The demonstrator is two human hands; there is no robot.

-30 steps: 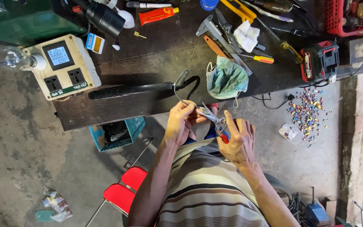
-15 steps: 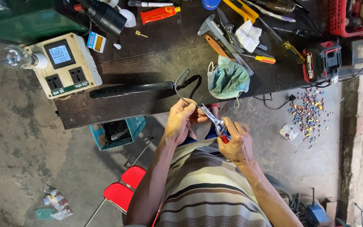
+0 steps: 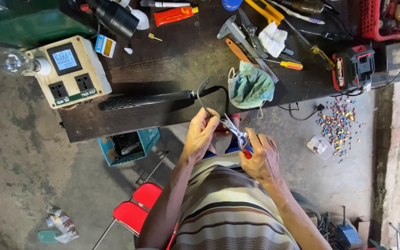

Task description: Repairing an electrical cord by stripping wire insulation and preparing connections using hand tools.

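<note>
Scissors [image 3: 235, 130] now lower, blades toward cord [image 3: 203, 103] — between both hands.

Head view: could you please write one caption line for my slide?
Left hand pinches a dark cord while right hand holds red-handled scissors to it, beside a cluttered workbench.

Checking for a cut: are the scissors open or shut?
Open. The scissors in the right hand show two spread blades beside the cable the left hand pinches.

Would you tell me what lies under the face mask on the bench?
The face mask lies on the dark bench and over the lower end of a metal caliper. What else it covers cannot be seen.
</note>
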